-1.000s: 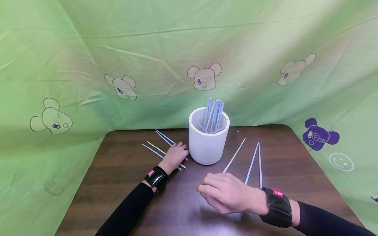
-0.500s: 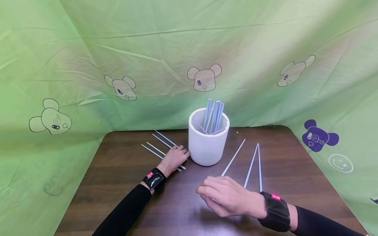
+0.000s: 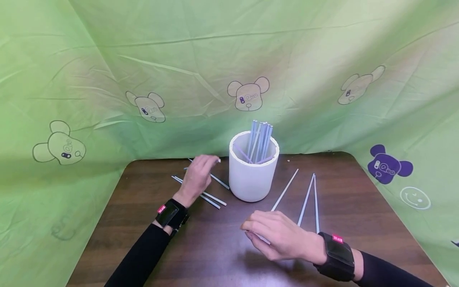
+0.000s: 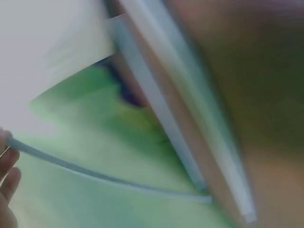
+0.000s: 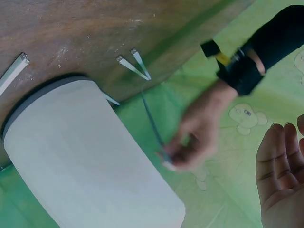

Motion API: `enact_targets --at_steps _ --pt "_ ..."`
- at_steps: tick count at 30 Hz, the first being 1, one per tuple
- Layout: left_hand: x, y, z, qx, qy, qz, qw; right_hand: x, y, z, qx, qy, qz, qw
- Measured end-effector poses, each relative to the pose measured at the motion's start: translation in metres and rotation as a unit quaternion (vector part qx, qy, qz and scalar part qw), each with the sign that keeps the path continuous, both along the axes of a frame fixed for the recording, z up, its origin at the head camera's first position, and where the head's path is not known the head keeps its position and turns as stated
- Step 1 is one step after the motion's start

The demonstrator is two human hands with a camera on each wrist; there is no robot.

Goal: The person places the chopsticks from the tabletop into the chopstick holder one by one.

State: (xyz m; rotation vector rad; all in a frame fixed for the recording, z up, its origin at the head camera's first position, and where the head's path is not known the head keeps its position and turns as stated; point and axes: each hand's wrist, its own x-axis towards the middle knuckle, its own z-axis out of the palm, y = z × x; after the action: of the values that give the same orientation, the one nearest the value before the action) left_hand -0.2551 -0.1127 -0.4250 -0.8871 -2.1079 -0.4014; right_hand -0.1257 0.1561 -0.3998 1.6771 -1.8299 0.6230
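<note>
A pale stick is pinched in the grip of the left hand, raised left of the white pot; a bundle of sticks stands inside the pot; the right hand hovers in front of it, its grip relaxed and free; loose sticks lie left of the pot on the desk, three more sticks right of it; green cloth hangs behind.
</note>
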Motion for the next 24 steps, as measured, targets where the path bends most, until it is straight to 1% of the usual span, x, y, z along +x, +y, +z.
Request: enact_targets --at_steps 1,3,5,7,10,14,17,19,22,24 --pt "0.002 0.001 0.012 0.031 0.01 -0.009 0.9994 0.0 0.0 0.0 -0.001 -0.002 0.002 1.0" --pt "0.008 0.005 0.036 0.082 0.032 -0.03 0.9957 -0.001 0.0 0.001 -0.004 -0.002 0.008 1.0" --pt "0.015 0.009 0.06 0.127 0.05 -0.053 0.9892 -0.002 -0.001 0.001 -0.006 -0.004 0.013 1.0" --pt "0.022 0.014 0.082 0.167 0.063 -0.077 0.9809 -0.002 -0.002 0.002 -0.007 -0.005 0.016 1.0" --pt "0.033 0.02 0.111 0.215 0.066 -0.11 0.9682 -0.002 -0.002 0.003 -0.008 -0.009 0.018 1.0" --pt "0.044 0.028 0.147 0.269 0.058 -0.148 0.9499 -0.001 -0.001 0.005 -0.012 -0.02 0.012 1.0" --pt "0.049 0.033 0.169 0.31 0.042 -0.175 0.9336 -0.001 0.0 0.005 -0.015 -0.025 0.011 1.0" --pt "0.05 0.036 0.179 0.336 0.027 -0.193 0.9217 -0.001 0.0 0.005 -0.016 -0.024 0.013 0.999" --pt "0.048 0.04 0.188 0.372 -0.007 -0.211 0.9039 0.0 0.0 0.004 -0.017 -0.023 0.017 0.999" --pt "0.044 0.043 0.191 0.391 -0.031 -0.213 0.8948 0.0 0.001 0.003 -0.016 -0.024 0.018 0.999"
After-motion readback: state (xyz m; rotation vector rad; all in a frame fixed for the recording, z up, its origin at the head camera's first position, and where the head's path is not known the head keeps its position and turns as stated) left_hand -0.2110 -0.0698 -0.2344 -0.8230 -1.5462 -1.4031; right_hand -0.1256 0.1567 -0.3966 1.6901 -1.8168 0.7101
